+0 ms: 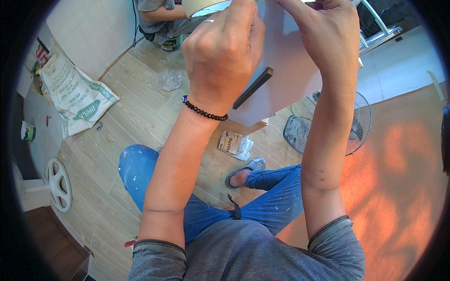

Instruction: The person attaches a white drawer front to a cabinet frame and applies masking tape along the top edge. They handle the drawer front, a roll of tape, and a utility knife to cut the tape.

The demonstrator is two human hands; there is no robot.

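Both my arms reach up to the top of the head view. My left hand (222, 54), with a ring and a black bead bracelet, is closed. A roll of pale masking tape (194, 5) sits at its fingers, partly cut off by the upper edge. My right hand (330, 37) is bent with thumb and fingers drawn together, its fingertips at the edge of the picture. What it pinches, if anything, cannot be made out. Between and below the hands stands a white cabinet panel (286, 70) with a long dark handle (253, 88).
Another person (159, 14) sits at the far left beside a dark can (172, 43). A white printed sack (77, 96) and clear plastic (169, 80) lie on the floor. A fan (360, 122), folded newspaper (230, 142) and a white wheel-shaped base (59, 184) stand around me.
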